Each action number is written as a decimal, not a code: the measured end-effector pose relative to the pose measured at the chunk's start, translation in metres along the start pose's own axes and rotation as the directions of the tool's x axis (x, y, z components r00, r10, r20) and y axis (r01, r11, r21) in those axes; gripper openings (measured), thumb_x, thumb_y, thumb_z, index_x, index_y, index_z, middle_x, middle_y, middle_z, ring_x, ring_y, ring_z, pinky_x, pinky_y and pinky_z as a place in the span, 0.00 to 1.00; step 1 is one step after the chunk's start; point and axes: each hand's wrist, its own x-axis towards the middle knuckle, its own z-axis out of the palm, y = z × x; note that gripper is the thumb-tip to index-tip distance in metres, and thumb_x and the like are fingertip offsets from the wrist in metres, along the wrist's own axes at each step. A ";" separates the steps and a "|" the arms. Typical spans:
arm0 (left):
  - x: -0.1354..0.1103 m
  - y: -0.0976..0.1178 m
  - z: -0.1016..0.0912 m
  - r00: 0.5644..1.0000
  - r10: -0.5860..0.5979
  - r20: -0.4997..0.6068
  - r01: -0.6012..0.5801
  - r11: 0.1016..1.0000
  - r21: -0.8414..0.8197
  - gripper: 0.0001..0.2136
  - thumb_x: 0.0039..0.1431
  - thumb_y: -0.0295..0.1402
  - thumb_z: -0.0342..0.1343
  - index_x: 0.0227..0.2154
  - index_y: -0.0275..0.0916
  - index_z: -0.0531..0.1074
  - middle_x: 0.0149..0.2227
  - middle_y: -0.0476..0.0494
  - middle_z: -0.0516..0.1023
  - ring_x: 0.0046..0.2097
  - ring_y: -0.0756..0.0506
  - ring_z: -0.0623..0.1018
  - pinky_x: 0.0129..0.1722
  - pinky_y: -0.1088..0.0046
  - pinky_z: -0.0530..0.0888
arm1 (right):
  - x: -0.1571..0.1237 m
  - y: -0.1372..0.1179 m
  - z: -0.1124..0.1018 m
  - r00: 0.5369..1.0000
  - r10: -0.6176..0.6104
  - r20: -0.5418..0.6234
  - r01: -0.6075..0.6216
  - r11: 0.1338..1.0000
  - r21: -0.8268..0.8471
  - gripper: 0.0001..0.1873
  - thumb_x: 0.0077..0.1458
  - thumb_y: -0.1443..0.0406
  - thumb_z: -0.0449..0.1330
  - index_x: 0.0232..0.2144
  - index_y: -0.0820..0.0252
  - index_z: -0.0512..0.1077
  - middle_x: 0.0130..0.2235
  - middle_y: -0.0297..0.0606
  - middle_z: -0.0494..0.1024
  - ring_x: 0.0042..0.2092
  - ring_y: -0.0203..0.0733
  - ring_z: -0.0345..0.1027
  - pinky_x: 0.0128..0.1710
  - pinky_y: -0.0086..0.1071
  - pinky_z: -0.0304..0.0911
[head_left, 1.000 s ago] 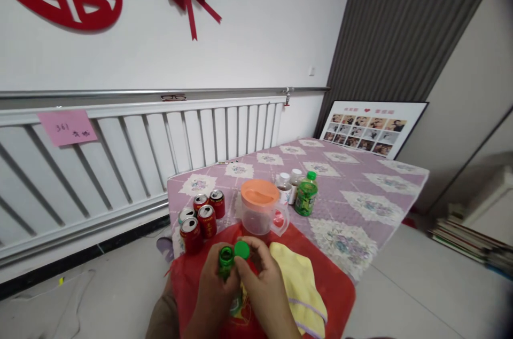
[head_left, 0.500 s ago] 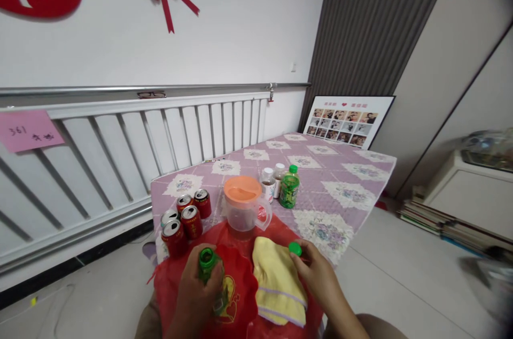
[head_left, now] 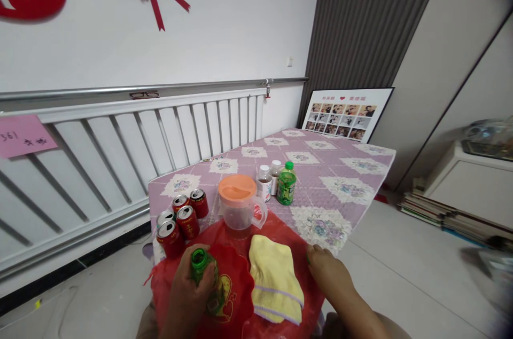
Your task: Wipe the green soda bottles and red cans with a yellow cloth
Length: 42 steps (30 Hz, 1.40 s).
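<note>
My left hand (head_left: 189, 284) is wrapped round an uncapped green bottle (head_left: 199, 259), its mouth facing up, over a red scalloped tray (head_left: 234, 288). My right hand (head_left: 325, 270) is closed at the right edge of the red cloth (head_left: 276, 223); a sliver of the green bottle cap (head_left: 308, 260) shows at its fingers, the rest hidden. Between the hands lies a folded yellow towel (head_left: 276, 275). Beyond them stands a clear pitcher (head_left: 237, 216) with an orange lid. Several red cans (head_left: 187, 221), some visibly opened, are grouped to the left of the pitcher.
Right of the pitcher stand two white-capped bottles (head_left: 264, 184) and a green-capped bottle (head_left: 286, 187). A purple floral tablecloth (head_left: 308, 200) covers the table. The white radiator (head_left: 168, 136) runs along the left side. A photo board (head_left: 344, 115) leans at the far end.
My right hand has moved right and slightly down, away from the towel, with the green cap now mostly hidden by its fingers. My left hand still holds the bottle. The view has shifted slightly.
</note>
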 end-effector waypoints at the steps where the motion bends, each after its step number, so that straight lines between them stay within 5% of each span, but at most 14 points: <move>1: 0.000 -0.001 0.000 1.000 0.008 0.015 -0.008 1.000 -0.002 0.14 0.51 0.42 0.58 0.39 0.42 0.74 0.35 0.47 0.81 0.35 0.42 0.80 0.34 0.68 0.78 | 0.000 -0.001 -0.001 1.000 0.002 0.009 -0.001 1.000 -0.024 0.20 0.53 0.79 0.49 0.42 0.64 0.75 0.43 0.54 0.79 0.44 0.54 0.73 0.36 0.37 0.64; 9: 0.002 -0.007 -0.002 0.998 0.002 0.062 -0.002 1.000 0.011 0.15 0.52 0.42 0.57 0.41 0.42 0.73 0.41 0.44 0.81 0.41 0.41 0.80 0.42 0.64 0.77 | 0.006 -0.011 -0.007 0.994 -0.047 0.095 0.051 0.998 -0.042 0.15 0.53 0.77 0.54 0.38 0.62 0.77 0.43 0.50 0.80 0.46 0.54 0.74 0.38 0.36 0.63; 14: 0.002 -0.006 -0.001 0.999 0.016 0.050 -0.017 1.000 0.014 0.15 0.52 0.41 0.57 0.41 0.42 0.74 0.42 0.43 0.81 0.42 0.40 0.80 0.43 0.63 0.77 | 0.006 -0.009 -0.010 0.992 -0.054 0.118 0.050 0.998 0.033 0.18 0.51 0.72 0.60 0.46 0.64 0.75 0.45 0.49 0.80 0.47 0.54 0.74 0.39 0.37 0.66; 19: 0.001 -0.004 -0.001 0.998 -0.009 0.056 0.009 1.000 0.000 0.15 0.51 0.41 0.57 0.41 0.42 0.73 0.39 0.44 0.80 0.39 0.41 0.79 0.39 0.64 0.77 | -0.001 -0.017 -0.015 0.995 -0.087 0.055 0.081 0.990 0.117 0.21 0.60 0.65 0.54 0.54 0.62 0.71 0.52 0.48 0.76 0.52 0.49 0.71 0.50 0.35 0.65; 24: 0.001 -0.002 0.000 0.995 -0.051 0.089 0.054 0.998 -0.033 0.15 0.52 0.42 0.57 0.41 0.42 0.71 0.32 0.48 0.77 0.32 0.44 0.77 0.34 0.66 0.77 | -0.019 -0.057 -0.026 0.974 -0.218 -0.057 0.226 0.930 0.289 0.23 0.58 0.65 0.55 0.55 0.64 0.70 0.53 0.50 0.75 0.54 0.50 0.69 0.55 0.38 0.63; 28: 0.002 -0.001 0.000 0.998 -0.011 0.068 0.012 1.000 -0.012 0.14 0.52 0.41 0.56 0.41 0.41 0.72 0.36 0.46 0.78 0.36 0.43 0.78 0.37 0.66 0.77 | -0.038 -0.093 -0.034 0.940 -0.326 0.096 0.291 0.917 0.272 0.30 0.48 0.68 0.60 0.56 0.59 0.70 0.59 0.50 0.71 0.60 0.56 0.63 0.57 0.46 0.61; 35: 0.001 -0.001 -0.001 0.997 0.007 0.078 -0.004 0.999 -0.037 0.14 0.53 0.39 0.56 0.41 0.41 0.71 0.36 0.46 0.79 0.37 0.43 0.78 0.37 0.67 0.76 | -0.051 -0.116 -0.018 0.936 -0.240 0.258 0.230 0.971 0.071 0.47 0.38 0.71 0.64 0.63 0.48 0.62 0.69 0.48 0.54 0.68 0.66 0.46 0.58 0.60 0.55; 42: -0.001 0.006 -0.001 0.998 0.027 0.057 -0.024 0.999 -0.038 0.13 0.53 0.39 0.57 0.40 0.41 0.73 0.33 0.48 0.78 0.34 0.44 0.77 0.36 0.68 0.75 | -0.043 -0.108 -0.007 0.929 -0.232 0.288 0.231 0.972 0.037 0.30 0.53 0.74 0.51 0.57 0.52 0.70 0.69 0.43 0.56 0.68 0.59 0.49 0.57 0.53 0.61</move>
